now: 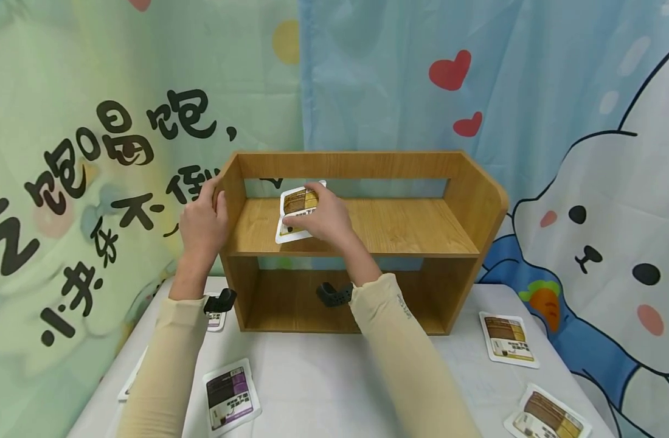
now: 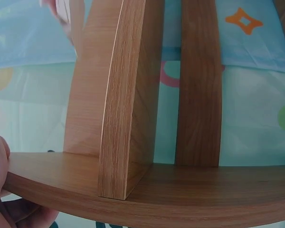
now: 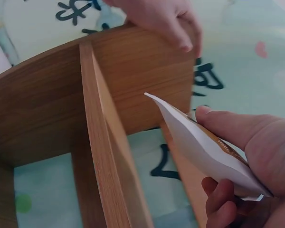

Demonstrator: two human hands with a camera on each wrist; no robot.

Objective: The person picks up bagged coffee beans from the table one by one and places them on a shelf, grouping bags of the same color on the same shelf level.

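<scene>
A small wooden two-tier shelf (image 1: pixel 405 225) stands on a white-covered table. My left hand (image 1: pixel 203 222) grips the upper edge of its left side panel; the left wrist view shows fingers (image 2: pixel 35 216) on one side of that board. In front of the upper tier, my right hand (image 1: pixel 331 219) pinches a flat white packet (image 1: pixel 298 202) with a brown and gold label. The packet is tilted above the upper board, thumb on its printed face and fingers behind its plain white back (image 3: pixel 199 149) in the right wrist view.
A black and purple packet (image 1: pixel 230 395) lies at the front left, with another packet (image 1: pixel 215 321) beside the shelf's left foot. Two brown and gold packets, one farther back (image 1: pixel 509 340) and one nearer (image 1: pixel 548 417), lie on the right. Printed curtains (image 1: pixel 378 73) hang behind.
</scene>
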